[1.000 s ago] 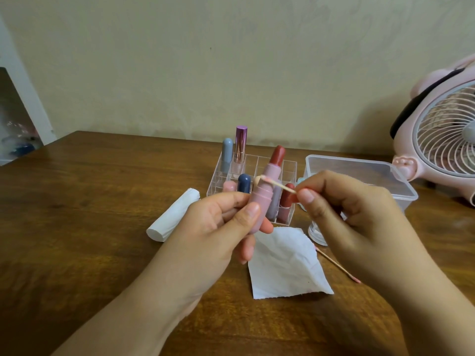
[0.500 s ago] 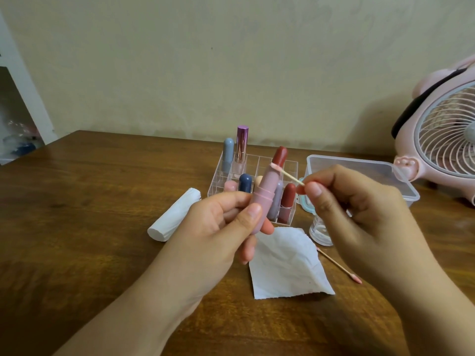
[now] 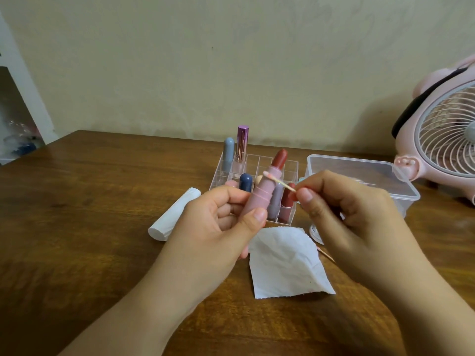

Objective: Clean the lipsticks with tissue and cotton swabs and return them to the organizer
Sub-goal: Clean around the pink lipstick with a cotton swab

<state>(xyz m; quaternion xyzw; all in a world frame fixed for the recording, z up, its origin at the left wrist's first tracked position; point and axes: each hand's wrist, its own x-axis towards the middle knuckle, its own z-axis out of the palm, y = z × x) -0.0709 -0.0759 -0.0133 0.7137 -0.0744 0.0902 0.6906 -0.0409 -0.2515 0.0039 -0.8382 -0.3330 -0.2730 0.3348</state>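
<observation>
Standing in the clear organizer [image 3: 290, 167]: capped lipsticks [image 3: 228, 155], mostly along its edges.

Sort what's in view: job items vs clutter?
Job: pink lipstick in left hand; cotton swab pinched by right hand; organizer; tissue sheet; tissue roll; used swab.
Lying about: pink fan; plastic box.

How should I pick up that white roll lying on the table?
Grip the white roll across its middle, coming straight down from above. It lies flat on its side on the table, a long round shape, so fingers and thumb can close on its two long sides. Bare table on its left gives room to reach in.
</observation>
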